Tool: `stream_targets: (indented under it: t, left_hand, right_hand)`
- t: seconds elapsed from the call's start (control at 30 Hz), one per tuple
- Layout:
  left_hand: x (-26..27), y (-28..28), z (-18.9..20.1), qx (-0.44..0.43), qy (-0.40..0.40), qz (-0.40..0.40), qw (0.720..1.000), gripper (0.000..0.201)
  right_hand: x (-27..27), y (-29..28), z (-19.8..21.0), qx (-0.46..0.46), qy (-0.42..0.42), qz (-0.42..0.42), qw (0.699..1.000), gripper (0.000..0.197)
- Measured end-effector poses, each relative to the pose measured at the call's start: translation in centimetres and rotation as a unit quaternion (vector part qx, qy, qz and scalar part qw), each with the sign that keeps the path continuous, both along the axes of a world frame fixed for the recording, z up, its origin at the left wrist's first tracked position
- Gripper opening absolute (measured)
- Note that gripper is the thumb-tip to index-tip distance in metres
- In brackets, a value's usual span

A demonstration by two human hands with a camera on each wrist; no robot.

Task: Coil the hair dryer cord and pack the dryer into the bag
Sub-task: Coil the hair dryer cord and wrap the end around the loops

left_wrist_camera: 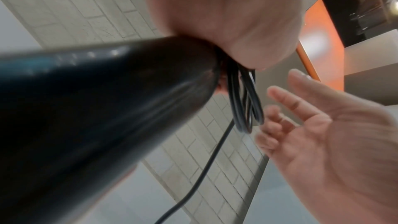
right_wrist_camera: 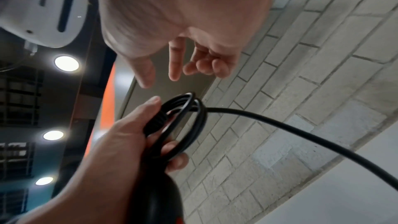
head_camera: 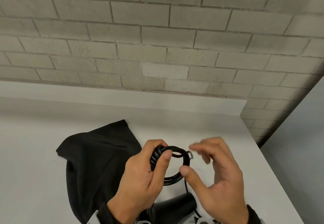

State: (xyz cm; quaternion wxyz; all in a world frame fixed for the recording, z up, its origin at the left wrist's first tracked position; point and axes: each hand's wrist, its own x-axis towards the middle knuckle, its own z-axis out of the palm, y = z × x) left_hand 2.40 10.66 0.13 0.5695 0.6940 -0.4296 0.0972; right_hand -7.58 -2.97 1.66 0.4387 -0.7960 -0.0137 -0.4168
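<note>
Gripping the coiled cord (head_camera: 172,164) above the bench (head_camera: 219,132), the left hand (head_camera: 145,176) pinches its loops; the right hand (head_camera: 215,173), fingers spread and holding nothing, hovers just beside the coil, nearer the loose tail; the bag (head_camera: 98,155) lies left, the dryer (head_camera: 173,204) below

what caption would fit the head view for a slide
Left hand grips the coiled black cord above a white table, right hand open beside it, black bag lying at left.
</note>
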Motion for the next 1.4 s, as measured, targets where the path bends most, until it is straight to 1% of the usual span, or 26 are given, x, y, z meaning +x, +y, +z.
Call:
stream_targets:
  t: [0.07, 0.1, 0.2, 0.3, 0.4, 0.43, 0.5, 0.6, 0.63, 0.7, 0.77, 0.83, 0.9, 0.93, 0.97, 1.03, 1.07, 1.1, 1.17, 1.2, 1.23, 1.3, 1.4]
  left_hand:
    - [0.0, -0.1, 0.0, -0.007, -0.005, 0.006, 1.0, 0.028]
    - [0.0, -0.1, 0.0, -0.01, -0.004, 0.007, 1.0, 0.028]
    - [0.0, -0.2, 0.0, -0.017, -0.004, 0.01, 1.0, 0.029]
    - [0.1, -0.3, 0.1, -0.024, -0.013, 0.01, 1.0, 0.029]
    - [0.1, -0.4, 0.2, -0.031, -0.025, 0.012, 0.999, 0.029]
    - [0.2, -0.5, 0.3, -0.034, -0.033, 0.016, 0.999, 0.029]
    - [0.2, -0.6, 0.3, -0.041, -0.045, 0.03, 0.998, 0.029]
    - [0.3, -0.7, 0.2, -0.048, -0.056, 0.046, 0.996, 0.035]
    - [0.3, -0.7, 0.1, -0.047, -0.06, 0.045, 0.996, 0.035]
    - [0.3, -0.6, 0.1, -0.047, -0.065, 0.045, 0.996, 0.033]
    - [0.3, -0.6, 0.0, -0.05, -0.058, 0.049, 0.996, 0.038]
    - [0.2, -0.6, -0.1, -0.054, -0.046, 0.052, 0.996, 0.039]
    - [-0.1, -0.6, -0.1, -0.051, -0.045, 0.054, 0.996, 0.031]
    - [-0.2, -0.7, -0.1, -0.049, -0.044, 0.054, 0.996, 0.026]
    - [-0.2, -0.7, -0.2, -0.048, -0.042, 0.054, 0.997, 0.02]
    - [0.0, -0.8, -0.2, -0.047, -0.035, 0.06, 0.996, 0.016]
    - [0.1, -0.8, -0.2, -0.048, -0.027, 0.067, 0.996, 0.018]
    - [0.2, -0.8, -0.2, -0.052, -0.015, 0.077, 0.996, 0.019]
    - [0.5, -0.8, -0.2, -0.057, 0.005, 0.09, 0.994, 0.022]
    - [0.5, -0.8, -0.2, -0.056, 0.008, 0.093, 0.994, 0.022]
    - [0.6, -0.8, -0.2, -0.053, 0.007, 0.095, 0.994, 0.022]
    - [0.7, -0.8, -0.1, -0.046, 0.002, 0.096, 0.994, 0.022]
    - [1.3, -0.8, -0.2, -0.044, 0.003, 0.101, 0.994, 0.023]
  right_hand:
    - [-0.3, 1.2, -0.6, -0.037, -0.003, -0.033, 0.999, 0.019]
    - [-0.2, 1.7, -1.0, -0.06, 0.015, -0.052, 0.997, 0.018]
    - [0.1, 2.6, -2.1, -0.115, 0.071, -0.1, 0.986, 0.026]
    - [0.3, 3.2, -2.0, -0.154, 0.125, -0.133, 0.971, 0.031]
    - [0.3, 3.8, -1.7, -0.168, 0.199, -0.124, 0.957, 0.033]
    - [0.3, 4.0, -1.7, -0.149, 0.218, -0.109, 0.958, 0.03]
    - [0.4, 4.0, -1.5, -0.069, 0.26, -0.054, 0.962, 0.022]
    - [0.1, 3.1, -0.6, 0.043, 0.275, 0.036, 0.96, 0.019]
    - [-0.1, 2.6, -0.1, 0.078, 0.284, 0.074, 0.953, 0.02]
    - [-0.5, 1.6, 0.8, 0.139, 0.316, 0.16, 0.925, 0.023]
    - [-0.9, 0.8, 1.6, 0.181, 0.321, 0.215, 0.905, 0.02]
    - [-1.1, 0.4, 2.1, 0.202, 0.313, 0.225, 0.9, 0.015]
    - [-1.1, -0.2, 2.4, 0.208, 0.324, 0.219, 0.897, 0.018]
    - [-1.2, -0.5, 2.5, 0.22, 0.333, 0.229, 0.888, 0.021]
    - [-1.3, -0.8, 2.5, 0.248, 0.335, 0.254, 0.873, 0.022]
    - [-1.6, -1.2, 2.4, 0.311, 0.308, 0.315, 0.842, 0.02]
    - [-1.7, -1.2, 2.2, 0.314, 0.289, 0.328, 0.843, 0.017]
    - [-1.9, -1.1, 1.8, 0.297, 0.272, 0.319, 0.858, 0.015]
    - [-2.1, -0.8, 0.5, 0.222, 0.243, 0.261, 0.908, 0.02]
    - [-2.1, -0.4, -0.3, 0.183, 0.234, 0.23, 0.927, 0.023]
    - [-2.2, -0.1, -1.0, 0.165, 0.23, 0.208, 0.936, 0.024]
    - [-2.4, 0.6, -1.8, 0.181, 0.229, 0.189, 0.938, 0.028]
    - [-3.0, 0.6, -2.1, 0.229, 0.23, 0.187, 0.927, 0.038]
